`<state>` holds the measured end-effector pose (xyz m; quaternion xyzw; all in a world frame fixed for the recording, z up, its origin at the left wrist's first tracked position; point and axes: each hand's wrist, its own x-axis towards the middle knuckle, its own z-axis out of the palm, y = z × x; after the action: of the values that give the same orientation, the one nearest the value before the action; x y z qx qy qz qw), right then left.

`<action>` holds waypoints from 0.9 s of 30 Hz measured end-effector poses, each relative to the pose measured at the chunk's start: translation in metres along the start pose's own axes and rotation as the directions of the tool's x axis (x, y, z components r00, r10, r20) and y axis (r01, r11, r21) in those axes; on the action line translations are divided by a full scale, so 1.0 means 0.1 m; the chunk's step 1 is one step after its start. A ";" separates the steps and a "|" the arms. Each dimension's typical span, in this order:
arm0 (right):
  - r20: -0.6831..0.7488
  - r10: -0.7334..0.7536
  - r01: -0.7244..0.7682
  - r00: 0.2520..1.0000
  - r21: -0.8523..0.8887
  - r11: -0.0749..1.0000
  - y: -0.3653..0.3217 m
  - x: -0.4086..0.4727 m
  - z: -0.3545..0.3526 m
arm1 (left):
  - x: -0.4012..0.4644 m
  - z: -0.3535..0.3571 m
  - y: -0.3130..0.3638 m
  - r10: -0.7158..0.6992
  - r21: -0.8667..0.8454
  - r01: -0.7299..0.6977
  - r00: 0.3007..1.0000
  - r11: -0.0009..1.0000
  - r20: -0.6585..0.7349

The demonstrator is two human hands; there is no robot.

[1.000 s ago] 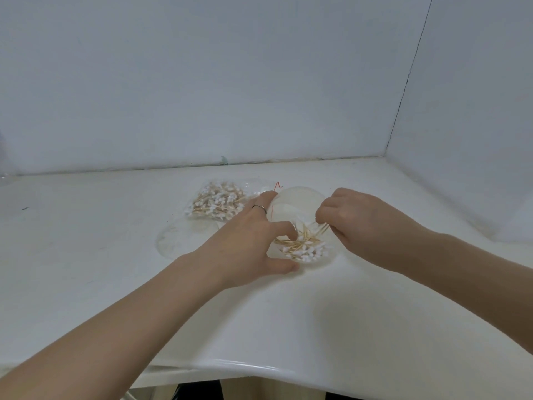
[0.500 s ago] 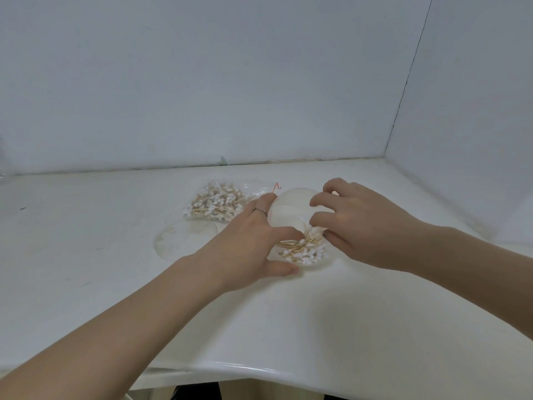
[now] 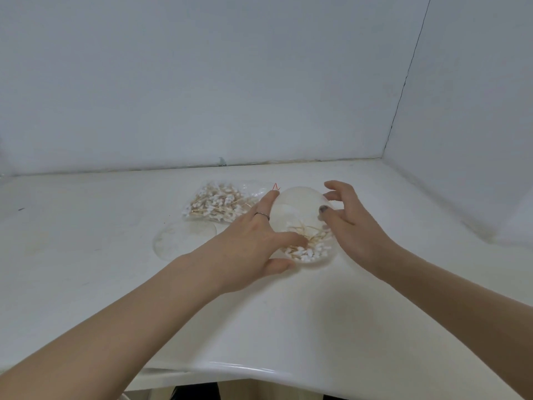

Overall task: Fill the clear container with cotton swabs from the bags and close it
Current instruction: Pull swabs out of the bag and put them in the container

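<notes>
Cotton swabs [image 3: 305, 249] lie heaped in the near part of the clear container [image 3: 300, 203], which is tilted with its round mouth facing the person, between both hands. The left hand [image 3: 253, 243] grips its left side, thumb curled under the near rim and a ringed finger along the far rim. The right hand [image 3: 352, 226] hovers at its right side, fingers spread and loosely bent, holding nothing. Beyond the left hand lies a bag of swabs [image 3: 216, 206], and left of it a clear round lid [image 3: 184, 241] lies flat.
</notes>
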<state>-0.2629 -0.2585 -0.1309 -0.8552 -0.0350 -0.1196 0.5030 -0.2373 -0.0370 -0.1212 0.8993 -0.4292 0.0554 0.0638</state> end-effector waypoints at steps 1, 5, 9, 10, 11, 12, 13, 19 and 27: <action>-0.005 0.029 -0.029 1.000 0.045 0.999 0.01 0.02 0.02 | -0.01 0.00 0.00 0.000 0.022 0.000 1.000 1.000 -0.003; -0.016 0.064 -0.063 0.998 0.046 0.997 0.07 0.01 0.09 | -0.08 -0.02 0.07 -0.061 0.099 0.065 0.997 0.993 -0.042; -0.054 0.067 -0.065 0.996 0.030 0.997 0.06 -0.05 0.12 | -0.14 -0.05 0.12 -0.089 0.136 0.112 0.982 0.984 -0.164; -0.066 0.076 -0.072 0.995 0.058 0.996 0.05 -0.06 0.12 | -0.15 -0.05 0.13 -0.088 0.150 0.120 0.976 0.981 -0.201; -0.070 0.090 -0.083 0.994 0.098 0.992 0.04 -0.06 0.13 | -0.16 -0.06 0.14 -0.100 0.158 0.137 0.970 0.978 -0.223; -0.062 0.107 -0.097 0.992 0.145 0.985 0.02 -0.07 0.13 | -0.17 -0.07 0.15 -0.121 0.161 0.161 0.965 0.974 -0.231; -0.045 0.125 -0.114 0.991 0.193 0.975 0.01 -0.08 0.14 | -0.18 -0.08 0.15 -0.136 0.161 0.176 0.964 0.971 -0.230; 0.039 0.136 -0.141 0.990 0.287 0.948 0.03 -0.16 0.15 | -0.19 -0.06 0.16 -0.183 -0.055 0.176 0.970 0.983 -0.158; 0.014 0.115 -0.116 0.993 0.211 0.971 0.02 -0.24 0.12 | -0.18 0.01 0.18 -0.081 0.020 0.088 0.975 0.996 -0.206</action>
<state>-0.2840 -0.2475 -0.1438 -0.7975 0.0020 -0.0852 0.5973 -0.2628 -0.0350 -0.1237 0.9070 -0.3808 0.1514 0.0970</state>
